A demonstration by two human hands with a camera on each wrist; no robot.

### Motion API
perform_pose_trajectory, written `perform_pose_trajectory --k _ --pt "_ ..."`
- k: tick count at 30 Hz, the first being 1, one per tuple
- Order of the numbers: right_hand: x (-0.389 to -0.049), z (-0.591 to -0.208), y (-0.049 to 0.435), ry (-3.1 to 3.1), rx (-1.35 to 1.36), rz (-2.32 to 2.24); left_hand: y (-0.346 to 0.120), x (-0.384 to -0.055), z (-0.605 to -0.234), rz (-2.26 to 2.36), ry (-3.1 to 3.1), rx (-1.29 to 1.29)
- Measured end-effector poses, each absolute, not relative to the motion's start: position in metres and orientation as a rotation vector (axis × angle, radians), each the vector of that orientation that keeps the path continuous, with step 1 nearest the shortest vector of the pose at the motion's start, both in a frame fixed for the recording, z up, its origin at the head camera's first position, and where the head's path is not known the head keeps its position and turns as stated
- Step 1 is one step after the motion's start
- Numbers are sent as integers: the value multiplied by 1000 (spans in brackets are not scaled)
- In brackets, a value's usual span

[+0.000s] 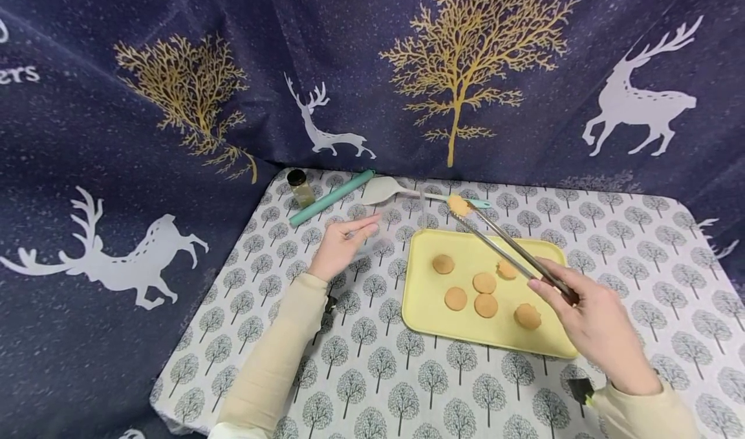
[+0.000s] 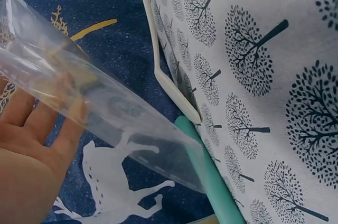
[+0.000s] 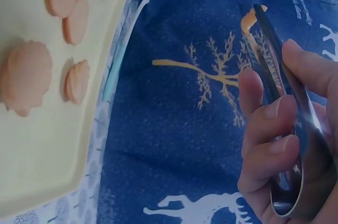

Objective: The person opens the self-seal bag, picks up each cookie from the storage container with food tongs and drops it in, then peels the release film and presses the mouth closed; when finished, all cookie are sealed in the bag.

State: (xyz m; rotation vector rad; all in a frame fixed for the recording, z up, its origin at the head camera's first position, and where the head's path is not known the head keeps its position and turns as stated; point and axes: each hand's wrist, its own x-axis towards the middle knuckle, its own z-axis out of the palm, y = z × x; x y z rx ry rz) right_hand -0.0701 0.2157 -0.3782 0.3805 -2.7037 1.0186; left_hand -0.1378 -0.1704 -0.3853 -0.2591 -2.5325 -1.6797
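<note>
My right hand [image 1: 599,316] grips metal tongs [image 3: 288,102] near their closed end. A small golden cookie [image 1: 460,205] is caught between the tong tips, raised over the far edge of the yellow tray [image 1: 419,316]. Flat round cookies [image 1: 456,299] and scalloped ones [image 1: 527,316] lie on the tray, several in all. To the tray's left, my left hand [image 1: 343,245] holds a clear plastic bag [image 2: 121,97] by its edge, with fingers seen through the film. In the head view the bag is faint, its side close to the cookie in the tongs.
Behind the left hand a teal rolling pin [image 1: 332,198] lies slanted on the tree-print tablecloth [image 1: 361,368]. A white spatula [image 1: 381,190] with a teal handle end lies along the back. In the back left corner stands a black-lidded jar [image 1: 300,188]. A dark blue curtain [image 1: 349,51] hangs behind.
</note>
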Motion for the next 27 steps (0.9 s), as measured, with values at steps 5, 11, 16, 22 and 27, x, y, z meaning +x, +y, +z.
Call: perform_pose_trajectory --k 5,11,16,22,27 --pt "-70 -376 209 -2641 448 963 -175 -147 -405 -1671 -2540 -251" --pt "-72 -374 202 -2596 567 860 -177 -151 -414 -1649 -2553 -271" --pt "-74 -374 196 -2597 650 786 -174 -149 -414 -1597 -2566 -326" --pt "-74 -375 190 -2642 668 740 -173 -149 -417 -1596 -2577 -356" --pt "-75 -377 188 -2659 701 724 -172 -147 -417 -1608 -2580 -358"
